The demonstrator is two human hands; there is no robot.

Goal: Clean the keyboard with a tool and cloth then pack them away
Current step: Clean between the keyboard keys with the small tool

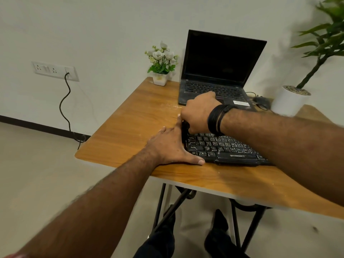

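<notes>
1. We read "Ctrl" on the bottom-left key of the black keyboard [226, 148].
2. We see white print on its spacebar and a white sticker on the laptop [216, 71], both too blurred to read.

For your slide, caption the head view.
Left hand steadies the black keyboard; right hand grips a dark tool.

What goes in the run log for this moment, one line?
stage: cleaning | left hand: flat, steadying black keyboard end | right hand: gripping small dark tool at keyboard's far-left corner | cloth: not visible
</notes>
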